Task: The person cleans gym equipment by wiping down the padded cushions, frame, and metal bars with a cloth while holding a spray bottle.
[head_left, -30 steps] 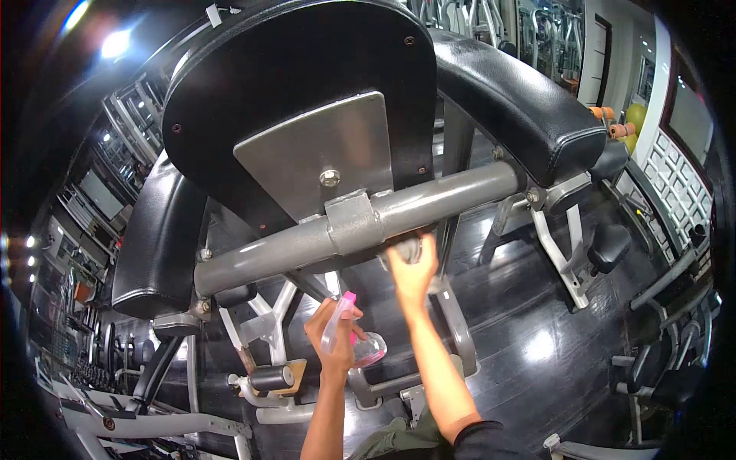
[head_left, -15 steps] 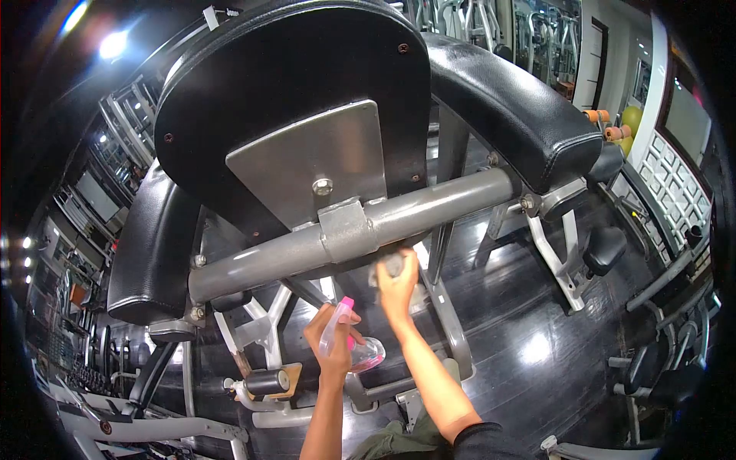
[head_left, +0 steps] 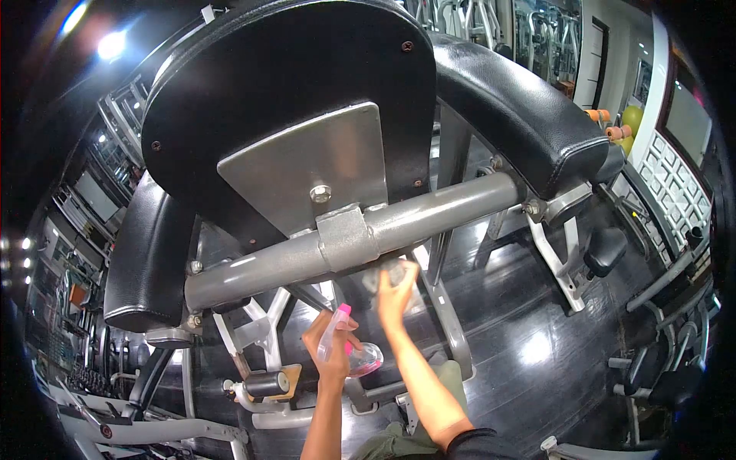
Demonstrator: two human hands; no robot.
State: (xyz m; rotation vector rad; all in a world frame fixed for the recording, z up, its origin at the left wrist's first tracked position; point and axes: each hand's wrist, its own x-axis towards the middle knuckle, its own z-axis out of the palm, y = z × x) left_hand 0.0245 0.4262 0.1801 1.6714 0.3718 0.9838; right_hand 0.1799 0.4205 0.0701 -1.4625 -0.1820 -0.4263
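My left hand (head_left: 330,343) is wrapped round a clear spray bottle (head_left: 366,360) with a pink nozzle, below the machine's grey crossbar (head_left: 268,264). A greyish cloth (head_left: 381,277) is gripped in my right hand (head_left: 396,290), just under the bar near its central bracket (head_left: 345,236). Whether the cloth touches the underside of the bar cannot be made out. Above the bar stands a black backrest (head_left: 307,69) with a bolted metal plate (head_left: 310,169).
Black padded arms flank the backrest, one on the left (head_left: 146,257) and one on the right (head_left: 529,115). White-framed machine legs (head_left: 268,330) stand on the dark floor (head_left: 529,345). A small black seat (head_left: 605,250) is at the right.
My right hand with the cloth has moved left and slightly down from the bar's underside. The left hand keeps hold of the bottle, and the view has shifted a little.
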